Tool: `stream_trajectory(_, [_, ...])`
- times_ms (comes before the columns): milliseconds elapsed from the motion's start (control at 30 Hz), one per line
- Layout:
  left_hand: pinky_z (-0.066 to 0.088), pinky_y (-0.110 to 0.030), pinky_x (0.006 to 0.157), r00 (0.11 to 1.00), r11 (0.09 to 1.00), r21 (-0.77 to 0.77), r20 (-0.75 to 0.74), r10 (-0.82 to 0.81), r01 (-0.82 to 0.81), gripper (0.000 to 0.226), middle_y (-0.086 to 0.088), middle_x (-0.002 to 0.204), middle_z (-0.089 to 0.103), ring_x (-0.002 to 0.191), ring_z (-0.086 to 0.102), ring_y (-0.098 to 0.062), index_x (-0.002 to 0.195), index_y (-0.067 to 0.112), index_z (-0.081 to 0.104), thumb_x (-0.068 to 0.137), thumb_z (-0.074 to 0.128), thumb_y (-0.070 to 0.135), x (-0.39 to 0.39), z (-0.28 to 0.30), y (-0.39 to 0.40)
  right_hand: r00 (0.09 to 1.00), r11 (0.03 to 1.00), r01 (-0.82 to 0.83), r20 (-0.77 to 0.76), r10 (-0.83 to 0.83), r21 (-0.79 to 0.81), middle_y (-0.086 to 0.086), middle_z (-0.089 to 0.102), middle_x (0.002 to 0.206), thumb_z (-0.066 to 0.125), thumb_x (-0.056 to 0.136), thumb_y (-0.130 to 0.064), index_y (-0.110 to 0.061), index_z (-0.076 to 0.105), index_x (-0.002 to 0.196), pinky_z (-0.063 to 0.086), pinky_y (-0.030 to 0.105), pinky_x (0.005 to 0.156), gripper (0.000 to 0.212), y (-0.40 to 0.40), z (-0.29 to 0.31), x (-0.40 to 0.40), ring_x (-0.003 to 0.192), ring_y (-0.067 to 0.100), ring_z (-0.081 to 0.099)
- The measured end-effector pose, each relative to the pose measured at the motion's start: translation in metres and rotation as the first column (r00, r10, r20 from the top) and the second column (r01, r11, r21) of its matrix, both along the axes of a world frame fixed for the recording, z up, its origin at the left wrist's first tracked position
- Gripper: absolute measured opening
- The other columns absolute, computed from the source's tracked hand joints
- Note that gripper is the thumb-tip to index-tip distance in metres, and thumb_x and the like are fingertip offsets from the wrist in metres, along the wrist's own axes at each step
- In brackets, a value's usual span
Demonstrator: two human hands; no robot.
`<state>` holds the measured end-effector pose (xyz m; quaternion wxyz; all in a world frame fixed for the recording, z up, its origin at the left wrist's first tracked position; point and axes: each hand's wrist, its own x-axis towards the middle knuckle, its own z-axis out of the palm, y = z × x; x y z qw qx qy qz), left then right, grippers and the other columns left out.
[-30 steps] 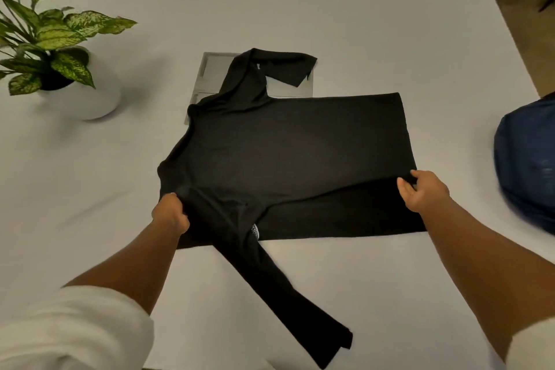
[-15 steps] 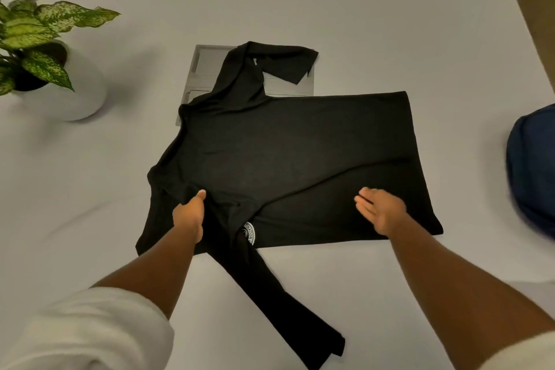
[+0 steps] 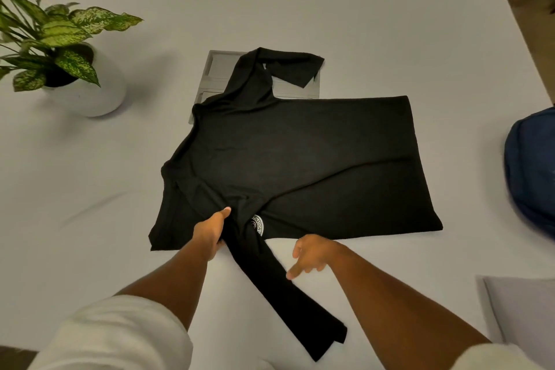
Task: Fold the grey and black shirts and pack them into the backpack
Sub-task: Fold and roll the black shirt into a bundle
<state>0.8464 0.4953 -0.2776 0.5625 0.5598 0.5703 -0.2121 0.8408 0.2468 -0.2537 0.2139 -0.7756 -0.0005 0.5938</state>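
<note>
The black shirt [image 3: 300, 159] lies mid-frame on the bench [image 3: 360, 24], body running left to right, one sleeve trailing toward the lower centre. It looks light, limp and likely to wrinkle; best taken by its edges. The left hand [image 3: 210, 231] grips cloth at the sleeve's root; the right hand [image 3: 312, 255] hangs relaxed, a fingertip at the sleeve.

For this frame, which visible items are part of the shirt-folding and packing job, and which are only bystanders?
Part of the job:
black shirt, spread on the table, left hand holding it near the lower sleeve
grey shirt, folded, partly under the black one
backpack, dark blue, at the right edge
right hand, beside the sleeve

Bystanders:
potted plant
pale grey cloth, lower right
table
</note>
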Motion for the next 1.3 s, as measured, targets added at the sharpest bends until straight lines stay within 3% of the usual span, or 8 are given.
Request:
stream_trajectory(133, [0.056, -0.032, 0.083, 0.989, 0.985, -0.128, 0.081, 0.122, -0.111, 0.046, -0.012, 0.124, 0.066, 0.102, 0.066, -0.026, 0.129, 0.004, 0.059, 0.093, 0.072, 0.029, -0.005, 0.007, 0.002, 0.988, 0.993, -0.120, 0.101, 0.120, 0.001, 0.005, 0.054, 0.133, 0.082, 0.076, -0.041, -0.015, 0.049, 0.138, 0.049, 0.039, 0.102, 0.076, 0.017, 0.004, -0.025, 0.122, 0.026, 0.054])
stream_trajectory(233, [0.056, -0.024, 0.075, 0.968, 0.969, -0.164, 0.141, 0.206, -0.183, 0.039, -0.009, 0.121, 0.065, 0.098, 0.065, -0.020, 0.129, 0.006, 0.060, 0.096, 0.068, 0.027, -0.007, 0.013, 0.000, 0.974, 0.981, -0.187, 0.125, 0.191, -0.047, 0.009, 0.056, 0.125, 0.071, 0.084, -0.030, -0.011, 0.054, 0.129, 0.051, 0.039, 0.095, 0.052, 0.026, -0.002, -0.038, 0.115, 0.030, 0.057])
stream_trajectory(367, [0.056, -0.024, 0.069, 0.942, 0.954, -0.175, 0.191, 0.277, -0.245, 0.039, -0.013, 0.123, 0.066, 0.095, 0.067, -0.019, 0.130, 0.007, 0.059, 0.097, 0.066, 0.028, -0.008, 0.022, 0.001, 0.984, 0.983, 0.176, 0.031, -0.178, 0.045, 0.011, 0.062, 0.112, 0.054, 0.091, -0.011, -0.005, 0.054, 0.132, 0.055, 0.031, 0.076, 0.041, 0.025, 0.013, -0.028, 0.085, 0.019, 0.062])
stream_trajectory(467, [0.056, -0.023, 0.065, 0.919, 0.940, -0.160, 0.213, 0.331, -0.302, 0.042, -0.013, 0.123, 0.065, 0.092, 0.067, -0.019, 0.133, 0.007, 0.056, 0.097, 0.067, 0.028, -0.004, 0.030, 0.004, 0.913, 0.929, 0.365, 0.173, -0.369, 0.057, 0.020, 0.053, 0.138, 0.048, 0.098, -0.012, 0.001, 0.052, 0.135, 0.046, 0.034, 0.094, 0.039, 0.010, 0.036, 0.005, 0.121, 0.033, 0.055])
stream_trajectory(767, [0.054, -0.031, 0.096, 0.852, 0.906, -0.382, 0.399, 0.340, -0.183, 0.054, -0.012, 0.142, 0.058, 0.107, 0.067, -0.020, 0.146, 0.006, 0.047, 0.102, 0.057, 0.035, 0.027, 0.056, -0.007, 0.508, 0.504, 0.852, 0.009, -0.861, 0.143, 0.011, 0.064, 0.122, 0.059, 0.095, -0.035, -0.009, 0.063, 0.112, 0.049, 0.045, 0.102, 0.031, -0.037, 0.081, 0.079, 0.110, 0.032, 0.062])
stream_trajectory(933, [0.054, -0.043, 0.098, 0.931, 0.938, -0.318, 0.365, -0.011, 0.136, 0.079, -0.011, 0.131, 0.061, 0.118, 0.063, -0.026, 0.148, 0.012, 0.041, 0.089, 0.066, 0.058, 0.032, 0.077, -0.042, 0.285, 0.233, 0.942, -0.212, -0.935, 0.242, 0.015, 0.072, 0.112, 0.060, 0.094, -0.029, -0.011, 0.067, 0.120, 0.052, 0.051, 0.094, 0.032, -0.025, 0.089, 0.087, 0.106, 0.034, 0.068])
stream_trajectory(1133, [0.055, -0.046, 0.098, 0.903, 0.819, -0.425, 0.356, -0.240, 0.386, 0.079, -0.004, 0.124, 0.070, 0.117, 0.065, -0.026, 0.129, 0.022, 0.064, 0.073, 0.068, 0.078, 0.034, 0.090, -0.078, 0.147, -0.011, 0.942, -0.440, -0.886, 0.336, 0.019, 0.071, 0.114, 0.057, 0.097, -0.029, -0.003, 0.064, 0.119, 0.053, 0.049, 0.094, 0.035, -0.003, 0.096, 0.094, 0.107, 0.036, 0.067])
stream_trajectory(1300, [0.058, -0.036, 0.088, 0.875, 0.856, -0.401, 0.472, -0.112, 0.326, 0.053, -0.001, 0.120, 0.073, 0.114, 0.068, -0.023, 0.130, 0.024, 0.065, 0.084, 0.076, 0.047, 0.047, 0.102, -0.085, 0.133, -0.082, 0.908, -0.469, -0.873, 0.411, 0.017, 0.069, 0.119, 0.069, 0.089, -0.020, -0.004, 0.064, 0.123, 0.055, 0.047, 0.094, 0.038, -0.003, 0.100, 0.105, 0.105, 0.033, 0.069])
